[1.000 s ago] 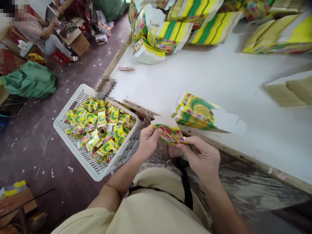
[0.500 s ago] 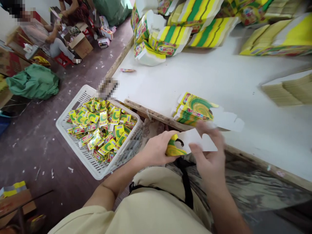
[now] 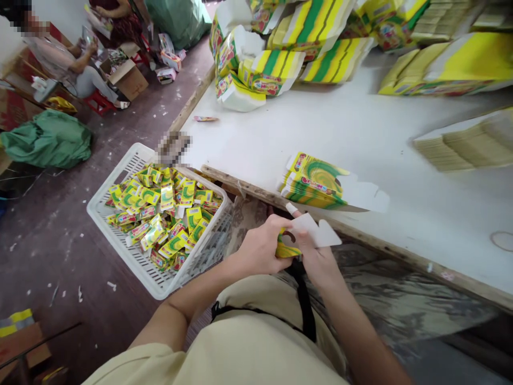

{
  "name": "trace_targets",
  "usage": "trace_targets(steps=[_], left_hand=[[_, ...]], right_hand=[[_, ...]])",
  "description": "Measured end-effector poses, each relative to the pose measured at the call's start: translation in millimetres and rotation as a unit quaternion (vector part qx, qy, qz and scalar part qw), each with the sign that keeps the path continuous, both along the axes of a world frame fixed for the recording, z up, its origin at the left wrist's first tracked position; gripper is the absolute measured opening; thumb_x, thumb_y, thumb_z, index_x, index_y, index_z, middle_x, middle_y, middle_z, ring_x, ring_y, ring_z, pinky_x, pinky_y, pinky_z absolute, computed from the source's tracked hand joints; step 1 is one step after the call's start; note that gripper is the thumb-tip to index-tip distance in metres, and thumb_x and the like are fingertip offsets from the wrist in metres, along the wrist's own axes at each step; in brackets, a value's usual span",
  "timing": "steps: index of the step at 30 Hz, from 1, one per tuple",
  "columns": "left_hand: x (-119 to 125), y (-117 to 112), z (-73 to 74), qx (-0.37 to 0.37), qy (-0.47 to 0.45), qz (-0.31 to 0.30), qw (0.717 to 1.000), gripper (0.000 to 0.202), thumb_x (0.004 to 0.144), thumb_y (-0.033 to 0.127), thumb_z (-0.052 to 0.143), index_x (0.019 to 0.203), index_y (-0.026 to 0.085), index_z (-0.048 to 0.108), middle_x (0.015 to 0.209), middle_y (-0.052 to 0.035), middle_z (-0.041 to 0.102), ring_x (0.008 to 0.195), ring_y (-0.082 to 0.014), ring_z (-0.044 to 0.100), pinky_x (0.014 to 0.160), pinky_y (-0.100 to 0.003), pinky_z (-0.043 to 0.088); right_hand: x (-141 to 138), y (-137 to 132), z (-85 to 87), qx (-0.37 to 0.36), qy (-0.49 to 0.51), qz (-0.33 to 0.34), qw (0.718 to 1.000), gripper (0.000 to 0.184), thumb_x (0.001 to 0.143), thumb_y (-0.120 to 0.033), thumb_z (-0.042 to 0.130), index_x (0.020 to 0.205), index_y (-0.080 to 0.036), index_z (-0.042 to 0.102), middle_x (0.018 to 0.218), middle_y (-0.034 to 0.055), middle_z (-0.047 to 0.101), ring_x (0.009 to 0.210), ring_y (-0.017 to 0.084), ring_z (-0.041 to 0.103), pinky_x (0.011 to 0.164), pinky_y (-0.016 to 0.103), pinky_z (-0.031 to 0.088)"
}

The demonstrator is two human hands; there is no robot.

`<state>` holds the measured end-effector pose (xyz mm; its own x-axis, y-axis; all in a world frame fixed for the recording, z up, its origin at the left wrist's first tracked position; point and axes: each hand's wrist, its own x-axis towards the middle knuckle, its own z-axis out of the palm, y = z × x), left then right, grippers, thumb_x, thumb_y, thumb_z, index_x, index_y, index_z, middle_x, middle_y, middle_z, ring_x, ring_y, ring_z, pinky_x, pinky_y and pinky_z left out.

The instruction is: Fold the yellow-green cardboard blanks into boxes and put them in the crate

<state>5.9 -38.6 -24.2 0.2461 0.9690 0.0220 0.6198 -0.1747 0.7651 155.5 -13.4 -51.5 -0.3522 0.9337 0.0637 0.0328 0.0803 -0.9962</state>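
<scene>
Both hands grip one small yellow-green carton (image 3: 298,239) just below the table's front edge, above my lap. My left hand (image 3: 260,248) wraps its left end. My right hand (image 3: 316,259) pinches the right side, where the white flaps stick out. A stack of flat printed cartons (image 3: 315,182) lies on the white table (image 3: 360,133) right beyond my hands. To my left, a white plastic basket (image 3: 120,176) on the floor holds several folded little boxes (image 3: 164,211).
Large yellow-green printed packs (image 3: 280,59) and flat stacks (image 3: 460,144) crowd the far and right parts of the table. People sit at the far left among cardboard boxes (image 3: 128,77). A green bag (image 3: 48,139) lies on the floor.
The carton has been turned over: its printed red face showed at first, now the white inside and flaps face up. My right hand came back in close to the left.
</scene>
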Motion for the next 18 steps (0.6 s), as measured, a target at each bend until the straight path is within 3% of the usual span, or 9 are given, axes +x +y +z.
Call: trace_targets(steps=[3,5,9,12,15,16,18], left_hand=[[-6,5,-4.6,-0.032,-0.005,-0.041,0.999,0.070,0.068,0.029,0.068,0.126,0.024,0.029,0.118,-0.0098,0.051,0.101,-0.0279,0.062,0.078,-0.038,0.052],[-8,8,-8.5,-0.036,-0.017,-0.035,0.999,0.078,0.067,0.030,0.070,0.130,0.021,0.024,0.119,-0.0118,0.048,0.099,-0.0283,0.061,0.078,-0.040,0.053],[-8,11,-9.0,0.017,-0.019,0.009,1.000,0.082,0.065,0.023,0.072,0.131,0.019,0.024,0.127,-0.0162,0.042,0.115,-0.0310,0.052,0.093,-0.046,0.050],[-13,13,-0.7,0.011,0.045,0.032,0.998,0.061,0.069,0.017,0.069,0.122,0.020,0.038,0.118,-0.0128,0.051,0.115,-0.0303,0.051,0.095,-0.048,0.048],[-21,16,6.9,-0.003,0.062,0.033,0.998,0.053,0.071,0.022,0.070,0.118,0.021,0.045,0.112,-0.0092,0.058,0.105,-0.0268,0.058,0.088,-0.042,0.050],[-23,17,8.2,0.001,0.058,0.026,0.998,0.053,0.071,0.024,0.070,0.119,0.021,0.046,0.112,-0.0087,0.059,0.104,-0.0258,0.059,0.088,-0.040,0.051],[-23,19,8.9,0.013,0.059,0.013,0.998,0.057,0.072,0.025,0.069,0.123,0.021,0.045,0.116,-0.0084,0.061,0.105,-0.0247,0.061,0.089,-0.038,0.051]], right_hand=[[-1,-2,9.3,0.096,-0.064,0.079,0.990,0.067,0.096,-0.038,0.050,0.155,-0.026,0.018,0.155,0.0119,0.036,0.140,0.027,0.039,0.112,0.046,0.039],[1,-1,11.3,0.162,-0.127,0.097,0.974,0.068,0.093,-0.025,0.053,0.154,-0.029,0.024,0.158,0.0090,0.028,0.143,0.027,0.034,0.113,0.045,0.040],[7,10,3.7,0.193,-0.149,0.025,0.969,0.058,0.091,-0.006,0.042,0.141,-0.036,0.048,0.148,0.0045,0.048,0.131,0.023,0.051,0.107,0.043,0.047],[13,17,-1.1,0.182,-0.127,-0.023,0.975,0.060,0.092,-0.013,0.050,0.147,-0.033,0.039,0.149,0.0077,0.046,0.134,0.025,0.048,0.110,0.045,0.043],[14,19,-1.0,0.191,-0.146,0.040,0.970,0.077,0.092,-0.021,0.057,0.155,-0.027,0.015,0.161,0.0118,0.019,0.145,0.029,0.027,0.112,0.046,0.039],[14,19,-1.0,0.196,-0.159,0.061,0.966,0.076,0.093,-0.021,0.054,0.156,-0.026,0.011,0.162,0.0117,0.012,0.147,0.029,0.023,0.112,0.046,0.040],[14,18,-1.9,0.205,-0.186,0.068,0.959,0.066,0.096,-0.019,0.048,0.155,-0.027,0.019,0.162,0.0109,0.010,0.145,0.028,0.026,0.108,0.043,0.045]])
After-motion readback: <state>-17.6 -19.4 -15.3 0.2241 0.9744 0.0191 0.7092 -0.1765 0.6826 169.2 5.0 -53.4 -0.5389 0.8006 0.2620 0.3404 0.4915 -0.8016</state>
